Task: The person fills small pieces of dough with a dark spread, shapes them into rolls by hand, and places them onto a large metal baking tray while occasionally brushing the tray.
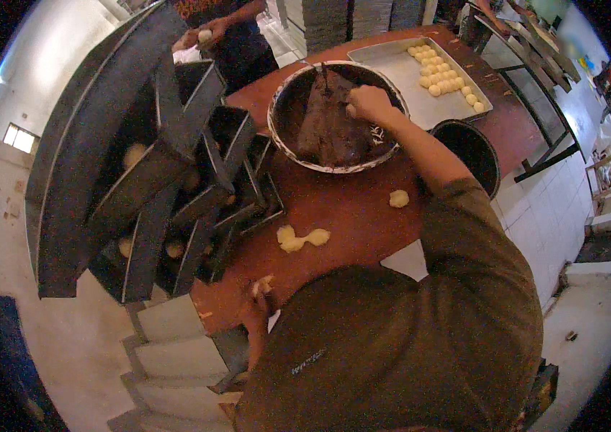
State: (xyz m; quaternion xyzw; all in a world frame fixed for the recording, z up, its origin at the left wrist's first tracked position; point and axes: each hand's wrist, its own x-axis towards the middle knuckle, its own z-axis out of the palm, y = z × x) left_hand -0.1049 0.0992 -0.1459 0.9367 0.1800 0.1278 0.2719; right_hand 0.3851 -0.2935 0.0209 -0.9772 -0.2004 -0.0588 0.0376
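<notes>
My right hand point(371, 104) reaches into a wide white-rimmed bowl point(276, 137) on the red-brown table. Its fingers are curled at the side of a mound of dark brown paste point(323, 122); what they hold, if anything, is hidden. A thin dark handle point(324, 70) stands up from the top of the paste. Low at the table's near left edge, my left hand point(256, 299) is closed around a small pale piece of dough point(266, 283), partly hidden by the fingers. Between my arms lie joined yellowish dough pieces point(303, 238) and a single dough lump point(399, 199).
At the far right a metal tray point(392, 68) bears rows of dough balls point(443, 75). A black bucket point(496, 169) stands beside the bowl. Dark metal bins point(176, 180), stacked and holding several round pieces, rise at left. Across the table another person's hands point(208, 34) hold a pale ball.
</notes>
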